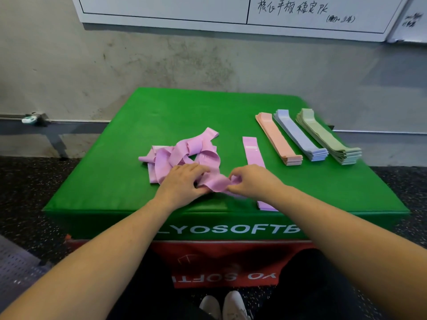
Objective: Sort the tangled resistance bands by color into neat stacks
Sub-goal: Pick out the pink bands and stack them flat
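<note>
A loose tangle of pink flat elastic resistance bands (184, 155) lies near the middle of the green padded box top (129, 125), its loops twisted over one another. One pink band (218, 182) runs out of the near edge of the tangle and is stretched between the two hands. The left hand (181, 181) lies palm down on the near side of the tangle, its fingers curled round the band where it leaves the pile. The right hand (250, 181) pinches the other end of that band between thumb and fingers, just beside the left hand.

Under the right hand and wrist lies a single flat pink band (251, 150), straight, running from the far side toward the near edge of the box, where its near end shows again. To its right stand three neat stacks, side by side and angled the same way: a stack of peach flat bands (276, 137), then a stack of pale blue flat bands (298, 135), then a stack of pale green flat bands (325, 136) nearest the right edge.

The green box sits on a red padded box (221, 255) with white lettering. Behind is a grey concrete wall (161, 61) with a white board (300, 12) bearing handwriting. White shoes (225, 307) show at the bottom on dark speckled flooring (27, 181).
</note>
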Tool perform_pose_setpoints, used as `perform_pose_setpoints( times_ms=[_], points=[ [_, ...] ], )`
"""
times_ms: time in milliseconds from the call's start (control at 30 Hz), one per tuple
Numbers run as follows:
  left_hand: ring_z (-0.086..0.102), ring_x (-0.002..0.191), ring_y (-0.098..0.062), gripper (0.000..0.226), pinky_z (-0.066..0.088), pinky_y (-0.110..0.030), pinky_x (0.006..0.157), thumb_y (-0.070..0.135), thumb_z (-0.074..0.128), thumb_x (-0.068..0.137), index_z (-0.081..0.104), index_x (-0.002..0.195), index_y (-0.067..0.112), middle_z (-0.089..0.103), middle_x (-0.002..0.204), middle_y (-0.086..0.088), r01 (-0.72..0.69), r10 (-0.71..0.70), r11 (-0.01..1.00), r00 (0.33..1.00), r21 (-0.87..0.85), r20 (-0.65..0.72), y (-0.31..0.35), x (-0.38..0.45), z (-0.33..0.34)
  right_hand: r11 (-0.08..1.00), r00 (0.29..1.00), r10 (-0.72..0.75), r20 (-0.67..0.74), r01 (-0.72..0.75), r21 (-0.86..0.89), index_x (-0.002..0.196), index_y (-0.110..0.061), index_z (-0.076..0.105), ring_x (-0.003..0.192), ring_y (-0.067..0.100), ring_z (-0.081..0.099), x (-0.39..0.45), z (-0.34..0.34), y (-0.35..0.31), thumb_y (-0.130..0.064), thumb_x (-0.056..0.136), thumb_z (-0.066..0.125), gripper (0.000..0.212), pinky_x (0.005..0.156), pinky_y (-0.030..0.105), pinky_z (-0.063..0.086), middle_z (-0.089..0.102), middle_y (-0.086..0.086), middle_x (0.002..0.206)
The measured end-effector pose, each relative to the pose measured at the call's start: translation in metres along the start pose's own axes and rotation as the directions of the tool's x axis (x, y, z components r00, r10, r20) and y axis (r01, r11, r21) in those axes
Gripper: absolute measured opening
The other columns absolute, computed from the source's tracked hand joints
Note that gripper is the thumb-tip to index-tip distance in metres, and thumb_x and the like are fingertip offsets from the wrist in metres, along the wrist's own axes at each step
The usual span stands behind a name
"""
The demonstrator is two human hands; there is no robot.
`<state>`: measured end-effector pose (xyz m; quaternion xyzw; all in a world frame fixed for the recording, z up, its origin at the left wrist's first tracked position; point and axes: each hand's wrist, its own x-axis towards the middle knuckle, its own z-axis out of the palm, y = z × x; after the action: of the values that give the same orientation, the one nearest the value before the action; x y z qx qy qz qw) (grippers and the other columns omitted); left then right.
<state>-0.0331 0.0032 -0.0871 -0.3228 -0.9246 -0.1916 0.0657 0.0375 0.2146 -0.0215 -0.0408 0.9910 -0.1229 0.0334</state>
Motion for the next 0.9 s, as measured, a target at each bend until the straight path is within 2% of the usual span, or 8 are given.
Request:
perform_pose_setpoints(
  times_ms=[100, 233, 400, 500, 567, 667, 800, 900],
  points=[
    [0.052, 0.122, -0.008, 0.058, 0.036, -0.041, 0.113, 0.069, 0.056, 0.085, 0.049, 0.136, 0.041, 0.059, 0.13, 0.015, -0.007, 0.007, 1.0, 1.0, 0.006, 0.01, 0.0, 0.001, 0.0, 1.0, 0.999, 0.007, -0.045, -0.007, 0.008, 0.099, -0.019, 0.073, 0.076, 0.018, 0.064, -0.002, -0.001, 0.008, -0.04, 0.094, 0.06, 0.025, 0.057, 0.021, 0.043, 0.073, 0.0, 0.092],
    [0.05, 0.127, -0.01, 0.065, 0.031, -0.039, 0.116, 0.078, 0.051, 0.082, 0.05, 0.134, 0.039, 0.059, 0.134, 0.012, -0.043, 0.044, 0.999, 0.999, 0.03, -0.011, -0.001, 0.002, 0.002, 0.89, 0.989, 0.091, -0.12, -0.027, 0.455, 0.091, -0.016, 0.068, 0.067, 0.013, 0.061, -0.011, -0.002, 0.019, -0.038, 0.093, 0.066, 0.022, 0.064, 0.026, 0.048, 0.071, 0.0, 0.083],
    [0.042, 0.131, -0.013, 0.071, 0.019, -0.038, 0.11, 0.085, 0.036, 0.081, 0.054, 0.127, 0.034, 0.054, 0.134, 0.01, -0.134, 0.146, 0.981, 0.986, 0.141, -0.08, -0.003, 0.002, 0.003, 0.719, 0.99, 0.123, -0.074, -0.037, 0.694, 0.089, -0.008, 0.059, 0.046, 0.017, 0.057, -0.03, 0.001, 0.021, -0.023, 0.094, 0.063, 0.016, 0.048, 0.028, 0.046, 0.067, 0.006, 0.067],
    [0.045, 0.126, -0.013, 0.061, 0.023, -0.037, 0.102, 0.07, 0.028, 0.094, 0.064, 0.116, 0.027, 0.059, 0.127, 0.008, -0.121, 0.12, 0.993, 0.964, 0.012, -0.237, 0.009, 0.0, 0.0, 0.63, 0.995, 0.093, -0.045, -0.024, 0.776, 0.095, -0.011, 0.053, 0.044, 0.018, 0.057, -0.041, 0.001, 0.018, -0.019, 0.1, 0.056, 0.009, 0.041, 0.026, 0.041, 0.069, 0.009, 0.071],
    [0.055, 0.112, -0.013, 0.05, 0.035, -0.038, 0.097, 0.06, 0.034, 0.096, 0.067, 0.108, 0.026, 0.064, 0.112, 0.013, -0.088, 0.006, 0.964, 0.951, -0.251, -0.308, 0.026, -0.003, -0.007, 0.609, 0.997, 0.044, -0.058, 0.019, 0.793, 0.101, -0.014, 0.051, 0.043, 0.02, 0.055, -0.049, 0.0, 0.014, -0.018, 0.102, 0.054, 0.004, 0.038, 0.025, 0.039, 0.07, 0.011, 0.072],
    [0.067, 0.091, -0.009, 0.041, 0.052, -0.035, 0.085, 0.064, 0.038, 0.097, 0.062, 0.114, 0.036, 0.068, 0.1, 0.015, 0.102, -0.143, 0.646, 0.99, -0.756, 0.012, 0.059, -0.013, -0.021, 0.588, 0.997, -0.018, -0.078, 0.074, 0.805, 0.11, -0.02, 0.051, 0.043, 0.017, 0.054, -0.06, 0.003, 0.008, -0.015, 0.102, 0.053, 0.01, 0.036, 0.024, 0.037, 0.07, 0.01, 0.072],
    [0.069, 0.098, -0.021, 0.055, 0.052, -0.04, 0.094, 0.078, 0.043, 0.083, 0.074, 0.098, 0.036, 0.074, 0.102, -0.002, 0.257, -0.131, 0.494, 0.967, -0.831, 0.221, 0.08, -0.028, -0.02, 0.569, 0.996, -0.022, -0.088, 0.085, 0.818, 0.119, -0.029, 0.057, 0.045, 0.017, 0.056, -0.078, 0.01, 0.0, -0.016, 0.102, 0.054, 0.022, 0.038, 0.026, 0.042, 0.07, 0.01, 0.08],
    [0.067, 0.097, -0.025, 0.039, 0.05, -0.045, 0.096, 0.06, 0.07, 0.082, 0.074, 0.1, 0.026, 0.073, 0.107, -0.009, 0.255, -0.213, 0.227, 0.955, -0.94, 0.208, 0.086, -0.04, -0.018, 0.538, 0.994, 0.001, -0.112, 0.094, 0.838, 0.121, -0.033, 0.06, 0.044, 0.019, 0.055, -0.09, 0.013, -0.004, -0.015, 0.101, 0.056, 0.028, 0.038, 0.026, 0.041, 0.069, 0.009, 0.081]
  ],
)
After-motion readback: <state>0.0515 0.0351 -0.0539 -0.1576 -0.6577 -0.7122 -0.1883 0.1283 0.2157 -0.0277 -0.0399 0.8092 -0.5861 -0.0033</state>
